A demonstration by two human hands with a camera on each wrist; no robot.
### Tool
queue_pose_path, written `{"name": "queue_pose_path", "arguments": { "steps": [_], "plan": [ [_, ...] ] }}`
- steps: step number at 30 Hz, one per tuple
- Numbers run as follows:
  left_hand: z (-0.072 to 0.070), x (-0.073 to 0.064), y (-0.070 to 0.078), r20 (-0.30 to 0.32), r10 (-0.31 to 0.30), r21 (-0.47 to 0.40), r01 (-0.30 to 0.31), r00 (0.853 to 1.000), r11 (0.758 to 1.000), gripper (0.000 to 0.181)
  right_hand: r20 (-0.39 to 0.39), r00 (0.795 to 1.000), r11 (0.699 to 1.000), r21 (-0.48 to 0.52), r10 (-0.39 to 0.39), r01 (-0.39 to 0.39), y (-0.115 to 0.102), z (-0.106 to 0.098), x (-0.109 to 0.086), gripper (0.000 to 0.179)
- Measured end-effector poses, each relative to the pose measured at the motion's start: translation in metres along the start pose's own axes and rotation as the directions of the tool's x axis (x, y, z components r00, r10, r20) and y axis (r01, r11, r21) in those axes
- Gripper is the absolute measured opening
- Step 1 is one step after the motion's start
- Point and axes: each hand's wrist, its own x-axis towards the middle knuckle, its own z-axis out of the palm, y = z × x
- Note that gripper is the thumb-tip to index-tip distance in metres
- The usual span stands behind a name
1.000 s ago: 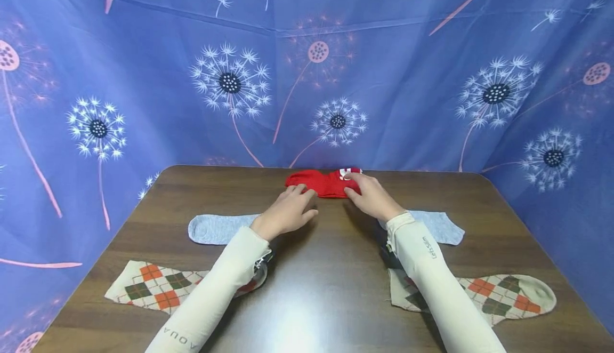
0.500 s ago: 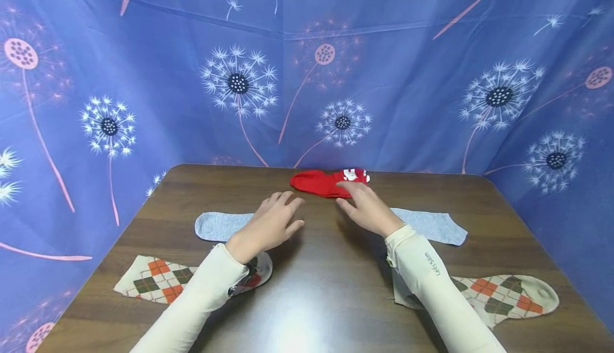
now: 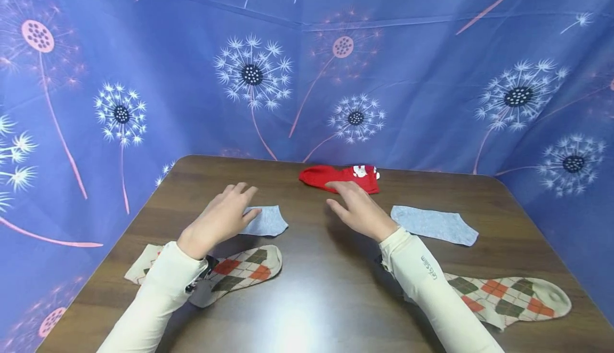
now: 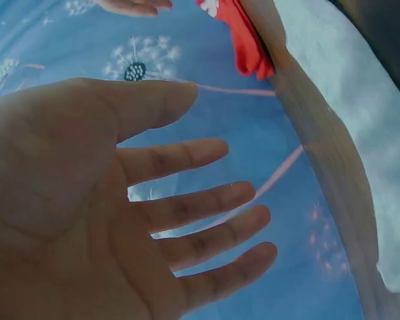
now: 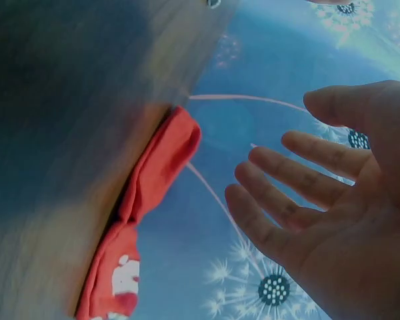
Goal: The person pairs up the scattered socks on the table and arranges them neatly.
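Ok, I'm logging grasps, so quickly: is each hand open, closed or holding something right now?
Left hand: open, fingers spread, holding nothing.
Right hand: open, holding nothing.

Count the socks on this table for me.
5 visible: the red sock at the far edge; the left blue sock; the right blue sock; nearer the camera, the left argyle sock and right argyle sock. Others may lie hidden underneath.
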Motion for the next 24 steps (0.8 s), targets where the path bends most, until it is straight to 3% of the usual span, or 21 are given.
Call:
{"name": "queue_pose_path", "arguments": {
  "steps": [5, 9, 15, 24],
  "plan": [
    [-0.007, -0.010, -0.020, -0.007, -0.013, -0.005, 0.013, 1.000, 1.000, 0.047, 0.007, 1.000, 1.000, 0.012, -0.015, 0.015, -0.009, 0.009, 0.007, 0.042],
    [-0.013, -0.014, -0.035, 0.034, -0.070, -0.023, 0.071, 0.997, 0.997, 0.047, 0.021, 0.999, 0.999, 0.018, -0.033, 0.032, -0.017, 0.018, 0.015, 0.041],
    [-0.018, -0.014, -0.054, 0.132, -0.174, -0.011, 0.178, 0.976, 0.984, 0.046, 0.032, 0.997, 0.996, 0.052, -0.069, 0.067, -0.027, 0.032, 0.028, 0.039],
    [-0.010, -0.017, -0.074, 0.160, -0.252, -0.002, 0.256, 0.954, 0.967, 0.041, 0.106, 0.987, 0.990, 0.089, -0.119, 0.109, -0.050, 0.060, 0.055, 0.035]
  ]
}}
